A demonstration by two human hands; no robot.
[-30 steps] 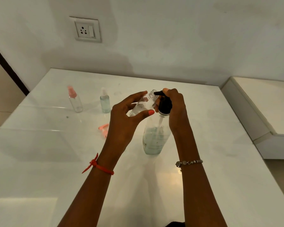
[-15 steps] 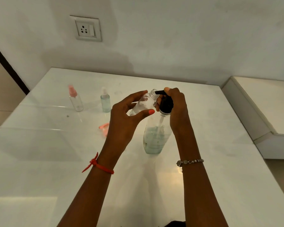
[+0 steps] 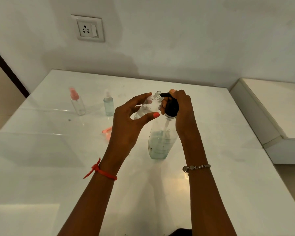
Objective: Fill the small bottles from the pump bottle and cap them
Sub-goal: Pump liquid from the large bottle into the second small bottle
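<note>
L hand: small bottle is pinched between thumb and fingertips and held tilted in the air, open mouth up against the nozzle of the pump head. R hand: fingers are curled round the black pump head, one fingertip set on top. Pump bottle is stood on the table, approx. half full of pale liquid.

Also noted: pink-capped bottle and white-capped bottle, the latter filled, stood far L, well apart from the hands. Loose pink cap is laid on the table near the L wrist.

Risks (judged):
- Nozzle only just at the mouth; if bottle is let drift, liquid could be squirted past the neck.
- Light pinch grip + tilt: bottle could be slipped or overfilled and spilled.
- Pump bottle isn't steadied at its base; a hard off-centre press could tip it.

Vs. earlier frames: hardly any change. Both grips and the bottle's tilt are kept as before; fill level can't be told.
</note>
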